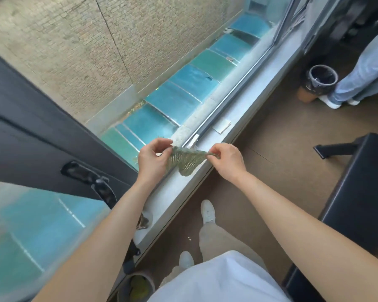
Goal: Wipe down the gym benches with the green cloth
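**Q:** Where is the green cloth (184, 161)?
**A:** Mid-frame, stretched just above the window sill (254, 103). The left hand (154, 159) pinches its 9 o'clock corner and the right hand (227, 160) its 3 o'clock corner, other fingers curled.
**Q:** Beyond that?
**A:** A black bench (362, 188) at 3 o'clock and a lined bin (321, 79) at 1 o'clock.

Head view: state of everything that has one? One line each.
green cloth: stretched between both hands, lower part hanging loose.
left hand: pinches the cloth's left corner.
right hand: pinches the cloth's right corner.
window sash: swung open inward.
black bench: apart from both hands, untouched.
bin: upright, lined with a bag.
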